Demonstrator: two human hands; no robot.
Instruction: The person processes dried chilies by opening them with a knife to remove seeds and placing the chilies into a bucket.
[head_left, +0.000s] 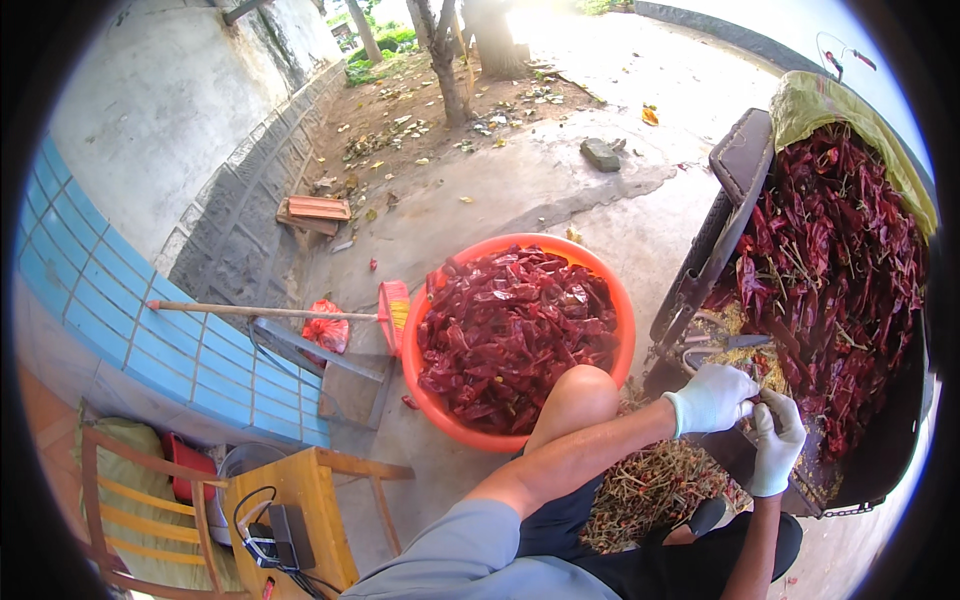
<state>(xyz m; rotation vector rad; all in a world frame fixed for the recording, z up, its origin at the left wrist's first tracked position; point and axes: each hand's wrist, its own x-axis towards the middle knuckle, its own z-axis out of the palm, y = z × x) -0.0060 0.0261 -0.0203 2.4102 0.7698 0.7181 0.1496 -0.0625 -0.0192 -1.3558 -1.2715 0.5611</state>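
Observation:
My left hand (716, 399) and my right hand (778, 442), both in pale work gloves, meet over the near edge of a dark cart bed (874, 469). Their fingertips are pinched together; whatever lies between them is too small to make out. Dried red chillies (832, 277) with stems fill the cart beside my hands, spilling from a yellow-green woven sack (806, 101). Scissors or shears (724, 345) lie on yellow seeds just beyond my left hand. An orange-red plastic basin (626, 322) heaped with dried chilli pods (517, 330) stands left of my knee.
A pile of cut stems (652, 495) lies on the ground between my legs and the cart. Left of the basin are a broom (394, 315) and a red plastic bag (326, 328). A wooden chair (300, 517) holds black devices and cables. A stone (600, 154) lies farther off.

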